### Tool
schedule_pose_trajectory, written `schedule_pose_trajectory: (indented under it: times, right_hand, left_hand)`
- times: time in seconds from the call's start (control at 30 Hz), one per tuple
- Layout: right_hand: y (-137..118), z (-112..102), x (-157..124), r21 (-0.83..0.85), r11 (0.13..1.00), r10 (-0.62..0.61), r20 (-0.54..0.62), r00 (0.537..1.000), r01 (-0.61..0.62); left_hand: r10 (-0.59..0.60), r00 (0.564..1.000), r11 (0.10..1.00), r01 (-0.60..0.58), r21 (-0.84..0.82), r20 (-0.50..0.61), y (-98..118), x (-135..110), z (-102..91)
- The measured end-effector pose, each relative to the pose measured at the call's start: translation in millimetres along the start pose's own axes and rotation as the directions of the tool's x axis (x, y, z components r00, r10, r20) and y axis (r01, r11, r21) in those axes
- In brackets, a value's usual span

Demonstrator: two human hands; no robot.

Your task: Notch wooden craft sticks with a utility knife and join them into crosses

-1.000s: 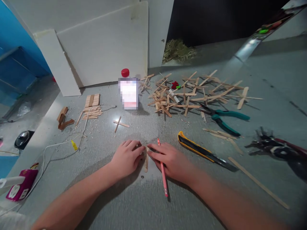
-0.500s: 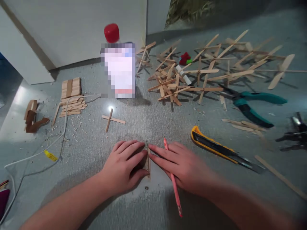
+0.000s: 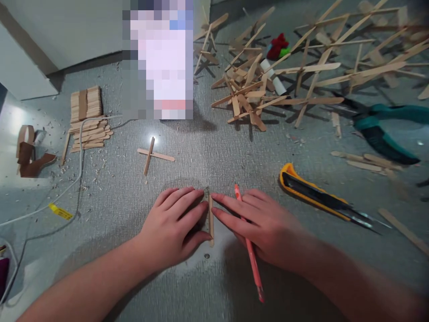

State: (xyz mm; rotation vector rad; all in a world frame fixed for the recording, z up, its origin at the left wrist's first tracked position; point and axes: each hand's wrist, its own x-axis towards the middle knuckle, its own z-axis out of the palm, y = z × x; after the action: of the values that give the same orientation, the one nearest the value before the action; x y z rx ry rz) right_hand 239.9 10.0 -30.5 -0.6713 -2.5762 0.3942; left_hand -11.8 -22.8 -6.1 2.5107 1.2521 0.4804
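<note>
My left hand [image 3: 174, 223] lies flat on the grey surface, fingers stretched out and pressing on a wooden craft stick [image 3: 211, 221] that points away from me. My right hand [image 3: 264, 226] rests on the other side of that stick, fingertips touching it. A red pencil [image 3: 250, 243] sits between its fingers, tip pointing away. A small ruler-like strip seems to lie under my left fingertips, mostly hidden.
A yellow-and-black utility knife [image 3: 321, 199] lies right of my hands. Teal pliers [image 3: 378, 129] and a heap of glued stick crosses [image 3: 268, 80] are behind. A single cross [image 3: 152, 155], a stack of sticks [image 3: 87, 118], a bottle [image 3: 161, 67] and a white cable [image 3: 67, 188] are to the left.
The camera has moved closer and lower, so everything looks larger. Both hands stay on the stick, nearly unmoved.
</note>
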Motion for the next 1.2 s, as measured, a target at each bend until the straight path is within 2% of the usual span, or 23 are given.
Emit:
schedule_pose_trajectory:
  times: [0.53,1.2]
  right_hand:
    - [-0.1,-2.8,0.9,0.021,1.0,0.007,0.038,0.999,-0.008]
    - [-1.5,-6.5,2.0,0.025,1.0,0.012,0.066,0.998,-0.014]
  left_hand:
    - [-0.012,1.0,0.999,0.011,0.045,0.022,2.5,-1.1,1.8]
    - [-0.01,1.0,0.996,0.012,0.085,-0.017,4.1,-0.8,2.8]
